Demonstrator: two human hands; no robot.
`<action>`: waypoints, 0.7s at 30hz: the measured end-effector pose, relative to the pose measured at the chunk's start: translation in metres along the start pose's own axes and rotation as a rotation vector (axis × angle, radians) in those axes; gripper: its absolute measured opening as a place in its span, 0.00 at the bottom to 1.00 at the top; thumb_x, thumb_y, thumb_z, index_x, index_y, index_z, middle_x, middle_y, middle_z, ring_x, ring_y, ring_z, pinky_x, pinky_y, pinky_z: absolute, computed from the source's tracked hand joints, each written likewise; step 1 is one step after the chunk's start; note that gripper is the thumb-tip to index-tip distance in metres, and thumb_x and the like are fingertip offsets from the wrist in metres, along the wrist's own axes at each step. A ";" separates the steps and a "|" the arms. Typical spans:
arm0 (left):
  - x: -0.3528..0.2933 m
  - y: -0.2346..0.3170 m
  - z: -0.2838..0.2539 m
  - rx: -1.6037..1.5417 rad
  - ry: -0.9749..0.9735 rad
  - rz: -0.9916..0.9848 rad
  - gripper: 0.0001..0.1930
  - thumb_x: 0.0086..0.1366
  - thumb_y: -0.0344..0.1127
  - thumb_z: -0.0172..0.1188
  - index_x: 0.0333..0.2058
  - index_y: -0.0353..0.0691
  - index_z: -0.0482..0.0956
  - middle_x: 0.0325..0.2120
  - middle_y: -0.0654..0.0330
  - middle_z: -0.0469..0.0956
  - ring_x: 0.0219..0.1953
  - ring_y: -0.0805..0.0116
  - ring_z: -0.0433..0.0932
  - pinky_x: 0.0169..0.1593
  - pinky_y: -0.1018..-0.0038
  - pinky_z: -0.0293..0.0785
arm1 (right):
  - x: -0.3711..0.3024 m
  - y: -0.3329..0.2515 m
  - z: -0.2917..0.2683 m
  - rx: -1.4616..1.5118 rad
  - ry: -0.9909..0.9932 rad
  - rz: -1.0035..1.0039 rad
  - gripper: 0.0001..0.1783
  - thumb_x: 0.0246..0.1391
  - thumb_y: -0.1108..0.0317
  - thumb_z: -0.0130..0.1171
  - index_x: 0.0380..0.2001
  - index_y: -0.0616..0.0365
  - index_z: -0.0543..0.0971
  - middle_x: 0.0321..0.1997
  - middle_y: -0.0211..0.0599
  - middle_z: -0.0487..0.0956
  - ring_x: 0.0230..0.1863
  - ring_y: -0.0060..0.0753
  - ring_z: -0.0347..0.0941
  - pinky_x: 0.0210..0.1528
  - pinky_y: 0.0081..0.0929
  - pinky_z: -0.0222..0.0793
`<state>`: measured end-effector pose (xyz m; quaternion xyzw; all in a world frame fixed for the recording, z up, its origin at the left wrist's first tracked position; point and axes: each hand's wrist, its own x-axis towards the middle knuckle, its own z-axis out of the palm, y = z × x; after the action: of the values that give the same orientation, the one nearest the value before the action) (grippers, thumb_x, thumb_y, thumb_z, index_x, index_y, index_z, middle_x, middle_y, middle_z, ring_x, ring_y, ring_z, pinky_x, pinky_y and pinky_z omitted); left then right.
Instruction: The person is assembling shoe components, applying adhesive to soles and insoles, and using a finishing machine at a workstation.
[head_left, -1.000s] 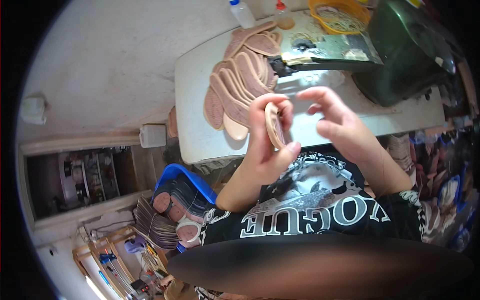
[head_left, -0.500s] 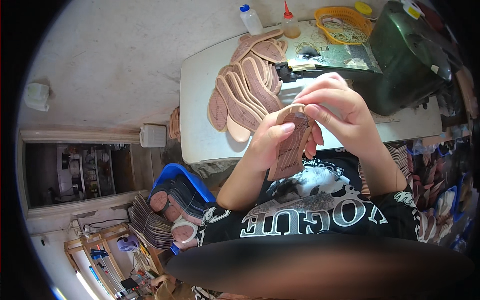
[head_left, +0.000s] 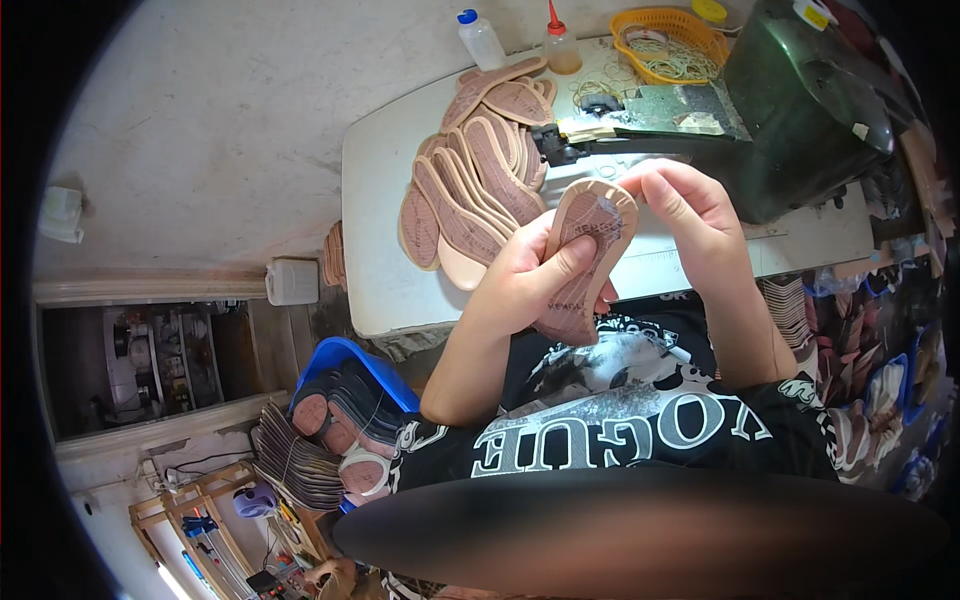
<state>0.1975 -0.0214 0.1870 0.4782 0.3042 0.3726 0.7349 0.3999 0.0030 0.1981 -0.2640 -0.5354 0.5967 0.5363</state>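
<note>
My left hand (head_left: 535, 270) grips a brown, sole-shaped insole (head_left: 595, 235) with a pale edging, its thumb lying across the printed face. The insole stands tilted above the table's near edge, with its rounded end up. Small notches or folds show along the pale rim there. Beside that end is my right hand (head_left: 695, 205), fingers curled and pressed together, the fingertips at or very near the rim. Whether something small sits between them is hidden. To the left, a pile of similar insoles (head_left: 460, 190) covers part of the white table (head_left: 375, 290).
A dark green machine (head_left: 800, 110) with a long arm (head_left: 650, 125) stands at the right. Behind are a blue-capped bottle (head_left: 482, 42), a red-tipped glue bottle (head_left: 562, 45) and a yellow basket (head_left: 670, 45) of rubber bands. A blue bin (head_left: 375, 365) with bundled soles is lower left.
My right hand has drawn away from the top of the insole toward the right, its thumb leaving the face. The insole has turned more upright, showing its rounded end. The whole view has shifted slightly.
</note>
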 end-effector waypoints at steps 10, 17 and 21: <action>0.009 -0.015 -0.005 -0.152 -0.102 0.010 0.19 0.70 0.43 0.52 0.49 0.33 0.66 0.28 0.56 0.78 0.28 0.68 0.80 0.32 0.74 0.79 | -0.012 0.017 -0.003 -0.087 0.004 -0.097 0.11 0.55 0.73 0.59 0.40 0.67 0.81 0.38 0.38 0.80 0.42 0.25 0.74 0.47 0.24 0.67; 0.011 -0.014 0.007 -0.050 0.071 0.068 0.18 0.69 0.41 0.54 0.49 0.33 0.67 0.28 0.58 0.78 0.27 0.73 0.79 0.31 0.78 0.76 | -0.013 0.023 -0.005 -0.177 0.032 -0.149 0.11 0.54 0.74 0.57 0.39 0.67 0.81 0.37 0.37 0.80 0.42 0.27 0.72 0.50 0.27 0.65; 0.013 -0.017 0.016 -0.016 0.191 0.117 0.18 0.69 0.40 0.55 0.50 0.33 0.69 0.28 0.59 0.78 0.27 0.75 0.78 0.31 0.79 0.75 | -0.013 0.026 0.001 -0.114 0.092 -0.100 0.10 0.54 0.74 0.57 0.39 0.67 0.80 0.38 0.36 0.79 0.42 0.27 0.71 0.50 0.28 0.64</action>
<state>0.2220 -0.0224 0.1755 0.4515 0.3416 0.4610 0.6834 0.3937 -0.0058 0.1710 -0.2943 -0.5558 0.5250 0.5735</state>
